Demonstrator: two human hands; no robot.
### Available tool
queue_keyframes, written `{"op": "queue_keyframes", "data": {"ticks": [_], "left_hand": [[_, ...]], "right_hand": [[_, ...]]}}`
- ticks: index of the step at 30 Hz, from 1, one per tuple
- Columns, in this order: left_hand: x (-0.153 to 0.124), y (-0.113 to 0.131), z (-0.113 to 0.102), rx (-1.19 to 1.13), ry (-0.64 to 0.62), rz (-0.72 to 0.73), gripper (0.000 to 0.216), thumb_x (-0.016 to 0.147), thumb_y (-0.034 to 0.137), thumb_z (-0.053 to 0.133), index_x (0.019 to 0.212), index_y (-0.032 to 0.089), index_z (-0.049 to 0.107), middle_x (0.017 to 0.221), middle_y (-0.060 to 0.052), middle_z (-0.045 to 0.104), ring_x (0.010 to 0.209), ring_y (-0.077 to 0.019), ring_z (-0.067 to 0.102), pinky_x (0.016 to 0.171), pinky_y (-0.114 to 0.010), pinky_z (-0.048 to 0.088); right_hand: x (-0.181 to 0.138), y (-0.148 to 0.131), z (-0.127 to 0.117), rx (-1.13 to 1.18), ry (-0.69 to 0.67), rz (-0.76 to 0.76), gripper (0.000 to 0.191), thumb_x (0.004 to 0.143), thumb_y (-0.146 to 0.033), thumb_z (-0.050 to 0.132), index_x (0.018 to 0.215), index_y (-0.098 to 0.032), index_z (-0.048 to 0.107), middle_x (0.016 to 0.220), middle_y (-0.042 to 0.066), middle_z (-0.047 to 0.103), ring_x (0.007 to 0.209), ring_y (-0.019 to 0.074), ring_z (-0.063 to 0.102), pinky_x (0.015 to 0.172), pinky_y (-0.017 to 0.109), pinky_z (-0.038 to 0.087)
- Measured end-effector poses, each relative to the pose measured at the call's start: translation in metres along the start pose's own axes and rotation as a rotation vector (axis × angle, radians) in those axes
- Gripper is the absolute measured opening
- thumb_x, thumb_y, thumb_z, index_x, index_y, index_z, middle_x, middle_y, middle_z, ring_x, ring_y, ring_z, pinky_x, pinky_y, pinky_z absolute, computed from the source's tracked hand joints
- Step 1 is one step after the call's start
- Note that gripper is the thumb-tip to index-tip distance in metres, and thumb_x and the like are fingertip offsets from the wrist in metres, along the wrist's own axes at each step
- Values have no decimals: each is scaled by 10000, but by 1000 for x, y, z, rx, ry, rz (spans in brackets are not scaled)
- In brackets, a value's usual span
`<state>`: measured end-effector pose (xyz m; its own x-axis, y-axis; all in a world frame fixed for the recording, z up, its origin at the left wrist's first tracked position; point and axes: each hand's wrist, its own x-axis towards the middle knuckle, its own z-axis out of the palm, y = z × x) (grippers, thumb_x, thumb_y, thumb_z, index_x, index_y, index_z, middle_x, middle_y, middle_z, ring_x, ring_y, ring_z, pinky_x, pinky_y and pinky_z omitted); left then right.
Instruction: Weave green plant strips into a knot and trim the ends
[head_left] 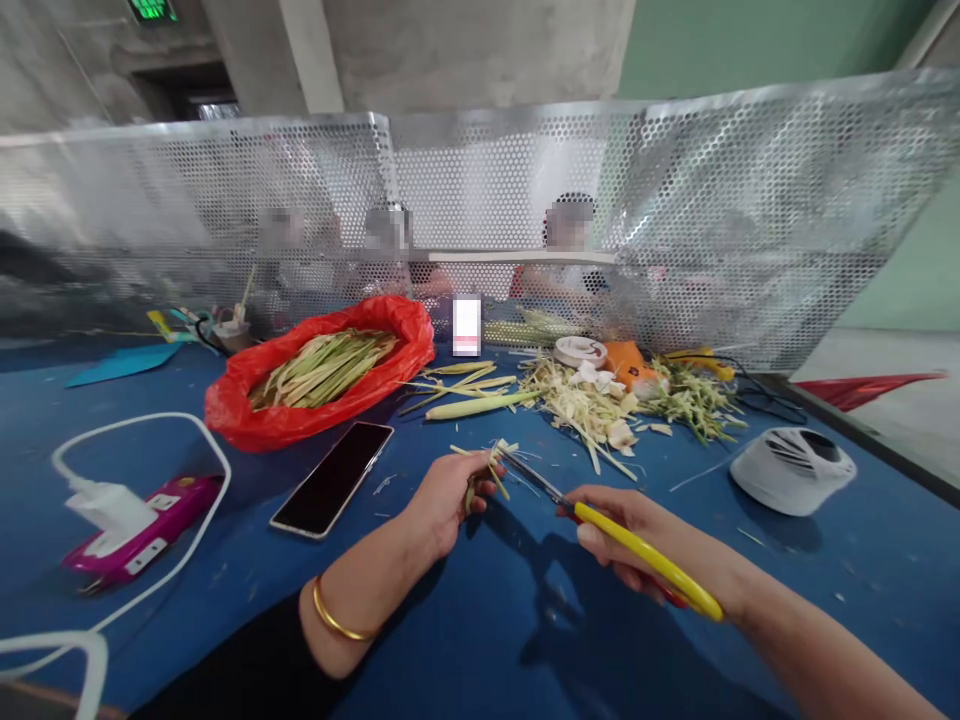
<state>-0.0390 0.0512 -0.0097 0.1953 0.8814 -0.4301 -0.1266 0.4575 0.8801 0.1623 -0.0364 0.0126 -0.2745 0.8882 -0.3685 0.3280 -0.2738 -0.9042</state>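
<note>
My left hand is closed around a small bundle of pale plant strips, whose ends stick out past the fingertips. In my right hand is a pair of scissors with yellow and red handles. The metal blades point left and reach the strips at my left fingertips; I cannot tell whether they touch them. Beyond my hands lie a long pale green stalk and several loose yellow-green strips. A red plastic bag at the left holds many more strips.
Plant scraps are heaped at the back right beside a roll of tape and an orange packet. A white cap-like object sits right. A phone and a purple power strip lie left. A perforated metal screen stands behind, with people beyond.
</note>
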Motion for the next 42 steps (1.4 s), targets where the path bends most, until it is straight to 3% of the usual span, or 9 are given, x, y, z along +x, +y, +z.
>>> {"op": "queue_keyframes", "data": {"ticks": [5, 13, 30, 42], "left_hand": [[-2, 3, 0, -38, 44, 57, 143, 793, 225, 621, 805, 99, 688, 775, -53, 673, 499, -42, 514, 420, -146, 359], [-5, -2, 3, -14, -45, 49, 157, 776, 230, 623, 745, 99, 705, 739, -57, 672, 504, -50, 508, 432, -157, 360], [-5, -4, 4, 14, -83, 46, 180, 739, 268, 652, 769, 98, 701, 816, -83, 689, 513, -57, 510, 443, -165, 357], [-6, -4, 6, -43, -92, 59, 141, 813, 164, 576, 830, 82, 689, 793, -74, 677, 514, -52, 521, 442, -152, 384]], "right_hand": [[-1, 4, -1, -37, -3, -5, 521, 750, -632, 621, 1046, -209, 547, 625, -69, 433, 420, 36, 393, 316, 111, 307], [1, 4, 0, -50, 24, 27, 510, 737, -612, 649, 1048, -220, 548, 554, -86, 438, 376, 34, 364, 319, 121, 307], [6, 6, 8, -2, 73, 67, 498, 717, -635, 648, 976, -219, 559, 576, -79, 451, 364, 39, 388, 293, 133, 284], [7, 6, 15, 2, 63, -36, 374, 775, -551, 641, 855, -196, 556, 549, -97, 316, 376, 31, 321, 352, 164, 258]]}}
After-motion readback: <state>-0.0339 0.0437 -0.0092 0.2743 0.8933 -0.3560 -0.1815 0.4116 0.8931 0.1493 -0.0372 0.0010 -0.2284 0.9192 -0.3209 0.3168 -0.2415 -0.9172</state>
